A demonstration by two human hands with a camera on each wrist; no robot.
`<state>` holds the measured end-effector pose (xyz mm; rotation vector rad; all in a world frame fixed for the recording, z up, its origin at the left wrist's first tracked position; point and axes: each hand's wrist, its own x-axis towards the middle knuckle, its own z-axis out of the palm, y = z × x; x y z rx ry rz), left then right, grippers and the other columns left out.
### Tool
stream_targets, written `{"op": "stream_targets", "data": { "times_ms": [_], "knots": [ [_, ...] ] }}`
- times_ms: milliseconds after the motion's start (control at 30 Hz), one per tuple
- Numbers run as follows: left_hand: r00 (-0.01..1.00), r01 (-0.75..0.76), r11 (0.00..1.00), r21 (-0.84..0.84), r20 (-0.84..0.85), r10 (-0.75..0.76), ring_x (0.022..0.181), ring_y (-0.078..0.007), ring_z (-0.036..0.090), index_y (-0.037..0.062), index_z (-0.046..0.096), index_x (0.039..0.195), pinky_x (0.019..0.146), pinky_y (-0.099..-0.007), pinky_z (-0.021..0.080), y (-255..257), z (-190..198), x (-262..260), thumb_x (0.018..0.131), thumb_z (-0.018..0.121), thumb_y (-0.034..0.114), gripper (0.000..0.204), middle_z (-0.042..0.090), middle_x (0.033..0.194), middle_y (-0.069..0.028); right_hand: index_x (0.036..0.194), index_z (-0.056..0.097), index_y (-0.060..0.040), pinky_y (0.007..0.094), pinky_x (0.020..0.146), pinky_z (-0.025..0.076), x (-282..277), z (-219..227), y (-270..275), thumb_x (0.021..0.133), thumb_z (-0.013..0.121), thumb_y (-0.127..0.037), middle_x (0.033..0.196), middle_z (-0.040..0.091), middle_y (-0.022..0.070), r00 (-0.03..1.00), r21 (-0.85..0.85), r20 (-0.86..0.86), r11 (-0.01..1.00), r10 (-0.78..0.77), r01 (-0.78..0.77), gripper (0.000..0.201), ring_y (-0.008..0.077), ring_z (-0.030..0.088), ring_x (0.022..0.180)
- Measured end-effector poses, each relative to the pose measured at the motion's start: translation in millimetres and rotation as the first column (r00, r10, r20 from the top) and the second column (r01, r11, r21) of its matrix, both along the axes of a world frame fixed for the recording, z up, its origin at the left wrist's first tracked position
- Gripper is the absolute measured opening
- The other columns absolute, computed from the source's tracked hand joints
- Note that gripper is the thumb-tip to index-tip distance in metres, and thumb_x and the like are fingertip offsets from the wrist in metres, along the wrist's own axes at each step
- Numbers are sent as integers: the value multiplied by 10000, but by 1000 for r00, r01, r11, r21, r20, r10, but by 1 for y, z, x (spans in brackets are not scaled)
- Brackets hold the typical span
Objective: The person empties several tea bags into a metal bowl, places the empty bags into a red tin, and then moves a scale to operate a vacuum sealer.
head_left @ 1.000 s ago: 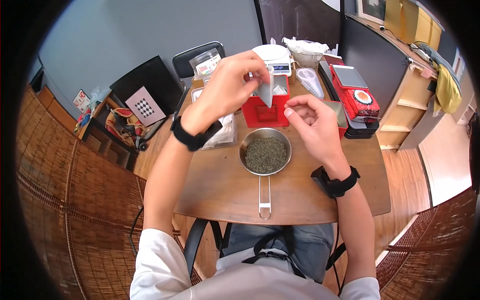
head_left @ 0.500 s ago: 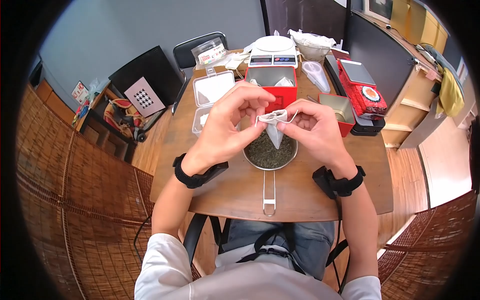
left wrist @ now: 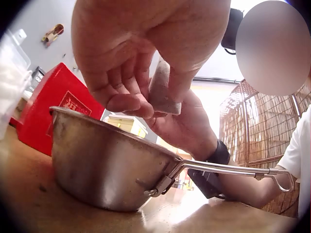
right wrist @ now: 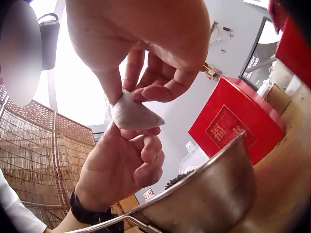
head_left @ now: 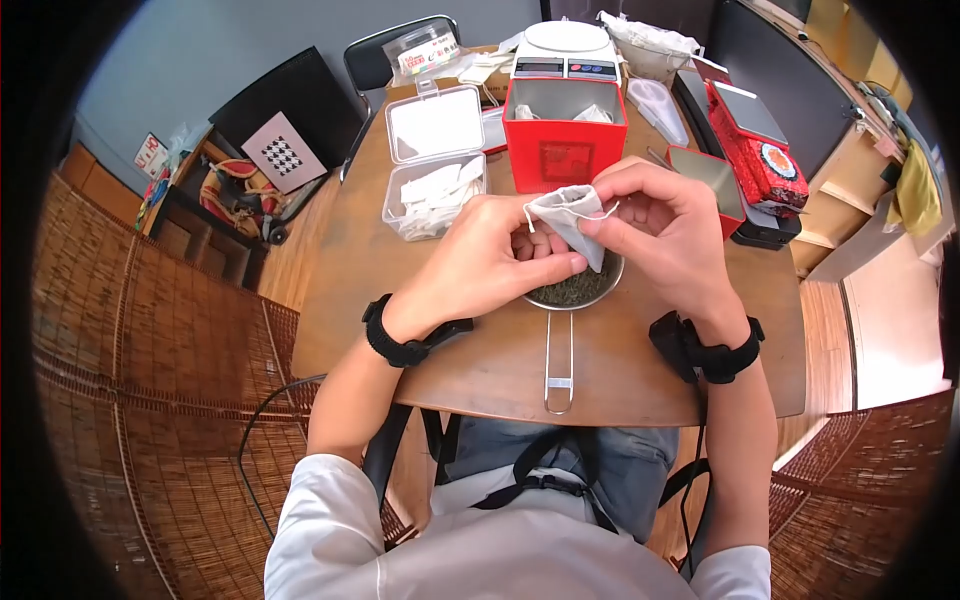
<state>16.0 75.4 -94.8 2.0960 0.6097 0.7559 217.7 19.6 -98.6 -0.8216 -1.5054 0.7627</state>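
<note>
A small white drawstring pouch (head_left: 580,222) is held tilted, mouth upward, between both hands. Thumb and fingers of my right hand (head_left: 672,225) pinch it near its mouth, beside the loose string. My left hand (head_left: 480,260) grips its lower part, thumb in front; in the right wrist view that pouch (right wrist: 136,115) has its pointed corner sticking out past the fingers. Below the hands stands a long-handled metal pan (left wrist: 112,160) with dried green leaves (head_left: 570,292) in it, partly hidden by the hands in the head view.
Behind the pan is an open red box (head_left: 565,150) with white pouches inside. A clear lidded box (head_left: 392,208) of flat white pouches stands to its left. Farther back sits a white scale (head_left: 567,42); a second red box (head_left: 705,165) is at right.
The left hand came down from above the red box with the pouch, and the right hand took hold too. Since then, the pouch's mouth has tilted and the left hand has shifted lower on it.
</note>
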Motion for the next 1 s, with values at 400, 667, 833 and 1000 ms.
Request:
{"op": "stream_targets", "data": {
  "times_ms": [400, 667, 833, 1000],
  "knots": [
    [999, -14, 1000, -24, 45, 15, 558, -74, 541, -9, 712, 966, 524, -272, 440, -1, -6, -1, 848, 734, 139, 191, 642, 661, -38, 1060, 682, 50, 193, 647, 495, -4, 1, 0, 862, 756, -13, 978, 688, 46, 995, -130, -61, 988, 81, -88, 221, 47, 607, 791],
    [992, -123, 989, -80, 31, 126, 598, -65, 603, -29, 707, 910, 545, -239, 481, -4, -1, 0, 955, 694, 236, 270, 667, 678, -40, 1171, 659, 64, 267, 798, 561, -3, 1, -1, 894, 728, -22, 1068, 712, 110, 984, -190, -142, 972, 111, -137, 298, 120, 670, 924],
    [918, -145, 979, -141, 350, 187, 586, -50, 558, -5, 689, 858, 515, -212, 438, 6, 7, -9, 1009, 616, 202, 268, 625, 658, -6, 1182, 659, 62, 270, 824, 537, 16, 5, 3, 920, 709, -89, 1026, 720, 85, 979, -75, 178, 991, -99, 114, 306, 119, 655, 915],
    [924, -164, 980, -115, 329, 194, 584, -47, 546, -12, 684, 851, 509, -216, 424, 10, 2, -10, 1019, 598, 199, 284, 615, 653, -6, 1106, 667, -15, 295, 738, 522, 17, 6, 2, 905, 702, -103, 914, 716, 119, 892, 66, 377, 968, -248, 242, 223, 148, 666, 827]
  ]
}}
